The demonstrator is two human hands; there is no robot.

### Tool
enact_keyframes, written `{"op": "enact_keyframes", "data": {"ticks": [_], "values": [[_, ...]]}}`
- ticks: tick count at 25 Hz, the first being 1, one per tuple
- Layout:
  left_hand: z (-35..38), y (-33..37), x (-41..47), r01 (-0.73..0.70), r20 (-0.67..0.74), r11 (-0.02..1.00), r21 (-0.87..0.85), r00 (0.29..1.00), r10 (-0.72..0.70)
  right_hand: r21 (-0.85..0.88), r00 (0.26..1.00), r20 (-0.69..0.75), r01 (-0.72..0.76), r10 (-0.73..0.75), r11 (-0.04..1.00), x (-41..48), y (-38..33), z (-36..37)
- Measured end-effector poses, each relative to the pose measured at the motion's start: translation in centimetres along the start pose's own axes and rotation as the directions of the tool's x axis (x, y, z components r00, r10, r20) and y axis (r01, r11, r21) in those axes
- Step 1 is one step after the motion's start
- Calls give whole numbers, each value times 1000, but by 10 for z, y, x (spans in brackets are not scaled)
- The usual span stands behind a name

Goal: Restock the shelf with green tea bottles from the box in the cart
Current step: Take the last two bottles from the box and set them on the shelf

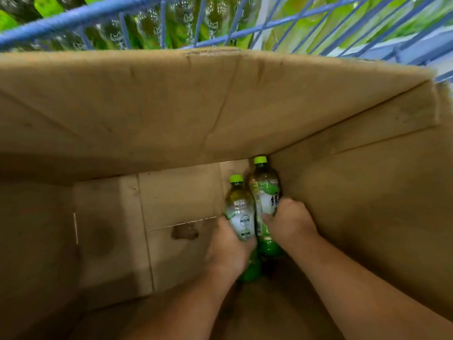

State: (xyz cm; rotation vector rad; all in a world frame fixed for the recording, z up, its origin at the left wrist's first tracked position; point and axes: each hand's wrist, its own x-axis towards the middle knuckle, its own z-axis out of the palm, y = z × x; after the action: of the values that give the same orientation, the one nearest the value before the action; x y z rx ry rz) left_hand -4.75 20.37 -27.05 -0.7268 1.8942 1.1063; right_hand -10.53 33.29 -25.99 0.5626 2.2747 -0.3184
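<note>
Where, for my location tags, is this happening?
Probably a supermarket aisle: a blue wire cart holds a big cardboard box, rows of green bottles stand beyond its bars, and the left hand and right hand grip green tea bottles in it.

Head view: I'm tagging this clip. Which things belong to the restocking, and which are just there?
Job: left hand gripping left bottle; right hand gripping right bottle; cardboard box; blue cart; shelf bottles behind it.
Just there: dark stain on box floor.

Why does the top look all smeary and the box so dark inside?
Head view: the blue cart wire and shelf bottles behind it are motion-blurred; the tall box walls shade its floor; the left-hand bottle and right-hand bottle look fairly sharp.
</note>
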Motion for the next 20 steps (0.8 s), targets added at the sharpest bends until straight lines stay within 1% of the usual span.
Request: {"op": "enact_keyframes", "data": {"ticks": [3, 5, 10, 14, 17, 20], "values": [[-11, -4, 1, 48, -50, 999, 24, 998, -47, 76, 993, 116, -4, -5, 997, 4, -1, 3], [-21, -11, 0, 77, -101, 997, 16, 992, -75, 157, 983, 180, -46, 18, 987, 6, -2, 7], [-40, -21, -10, 98, -151, 995, -24, 983, -100, 358, 973, 220, -145, 68, 922, 6, -5, 29], [-59, -27, -22, 74, -199, 996, -42, 977, -81, 405, 958, 280, -168, 53, 899, 3, -11, 24], [-74, -28, -26, 83, -179, 996, -17, 980, -85, 417, 954, 292, -194, 72, 888, -4, -14, 21], [-89, -26, -32, 55, -82, 998, 26, 995, -53, 474, 948, 315, -198, 45, 858, -23, -18, 18]]}}
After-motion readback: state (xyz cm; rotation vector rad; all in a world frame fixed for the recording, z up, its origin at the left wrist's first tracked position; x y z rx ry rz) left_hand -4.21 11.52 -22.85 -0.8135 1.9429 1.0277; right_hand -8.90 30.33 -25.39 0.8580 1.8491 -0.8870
